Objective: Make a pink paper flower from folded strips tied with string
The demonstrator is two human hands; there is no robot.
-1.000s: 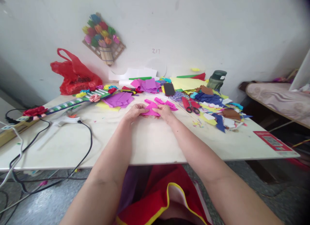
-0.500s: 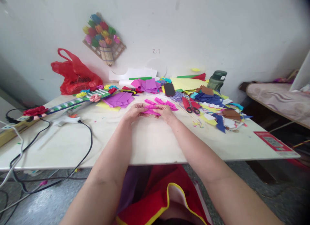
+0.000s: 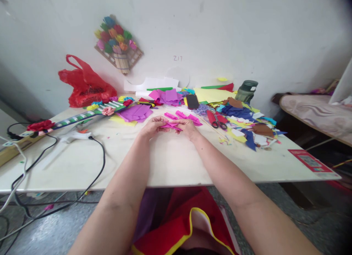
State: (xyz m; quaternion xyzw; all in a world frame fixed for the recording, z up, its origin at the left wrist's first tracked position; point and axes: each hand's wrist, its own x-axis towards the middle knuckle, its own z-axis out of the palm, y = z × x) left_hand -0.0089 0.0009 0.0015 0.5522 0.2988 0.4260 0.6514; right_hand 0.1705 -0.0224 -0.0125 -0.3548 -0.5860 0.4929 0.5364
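Observation:
Between my two hands is a piece of magenta crepe paper [image 3: 172, 126], pinched from both sides above the table [image 3: 176, 163]. My left hand [image 3: 154, 126] is closed on its left end, and my right hand [image 3: 187, 128] grips the right end with thumb and fingers. Folded magenta paper pieces [image 3: 183, 115] lie just beyond my fingers. A stack of purple paper [image 3: 136, 113] rests to the left of them. Parts of the held paper are hidden by my fingers.
Scissors [image 3: 219, 125], a phone [image 3: 192, 101] and a pile of paper scraps [image 3: 247, 119] lie on the right. A green bottle [image 3: 246, 91] stands behind them. On the left are a white glue gun [image 3: 66, 139] with its black cord, a flower-trimmed strip [image 3: 82, 115] and a red bag [image 3: 85, 82].
The magenta paper between my hands has changed shape slightly, looking more creased and narrower in the middle. Both hands stay in almost the same place.

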